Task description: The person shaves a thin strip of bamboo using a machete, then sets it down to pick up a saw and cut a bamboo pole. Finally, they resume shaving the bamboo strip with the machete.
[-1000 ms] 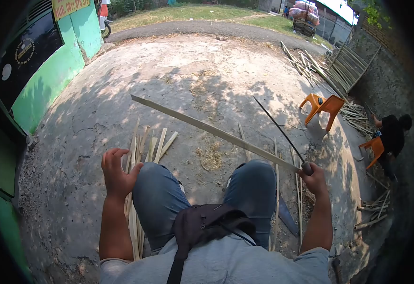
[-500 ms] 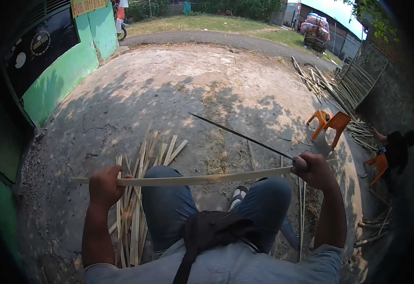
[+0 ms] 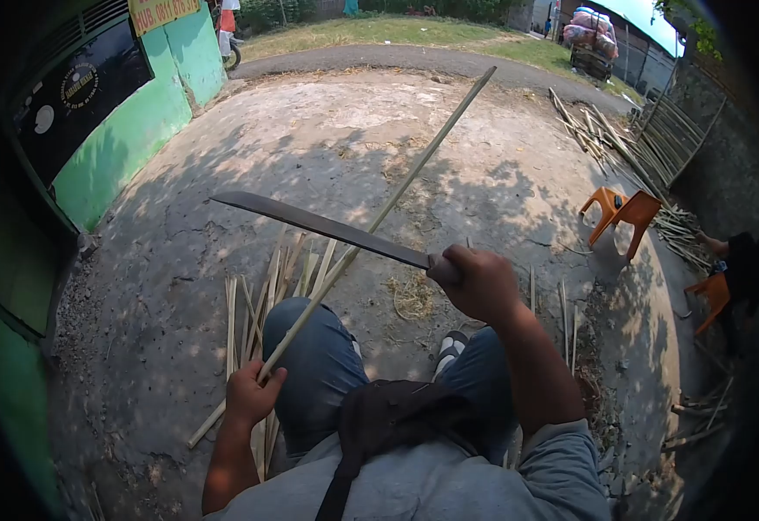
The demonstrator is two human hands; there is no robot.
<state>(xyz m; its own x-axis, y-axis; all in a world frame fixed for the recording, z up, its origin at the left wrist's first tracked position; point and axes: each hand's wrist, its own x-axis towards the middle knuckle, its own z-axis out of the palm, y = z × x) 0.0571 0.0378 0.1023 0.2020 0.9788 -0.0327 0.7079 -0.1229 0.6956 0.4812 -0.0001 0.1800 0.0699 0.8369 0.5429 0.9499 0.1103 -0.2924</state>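
Observation:
My left hand (image 3: 253, 395) is closed round the near end of a long bamboo strip (image 3: 414, 171), which slants up and away to the right over my left knee. In my right hand (image 3: 484, 282) is the handle of a machete (image 3: 327, 227). Its dark blade points left and crosses over the strip, overlapping it near the middle in this view. Below and beside my left leg lies a pile of split bamboo strips (image 3: 232, 334) on the ground, partly hidden by my knee.
An orange plastic chair (image 3: 624, 217) stands to the right. Beyond it, a person (image 3: 740, 269) in dark clothes is near another orange chair (image 3: 709, 300). Bamboo poles (image 3: 597, 139) lie by the right wall. A green wall (image 3: 119, 165) runs along the left.
The strip has swung from lying across my knees to pointing forward. My right hand has left its far end and moved left, bringing the machete blade across it.

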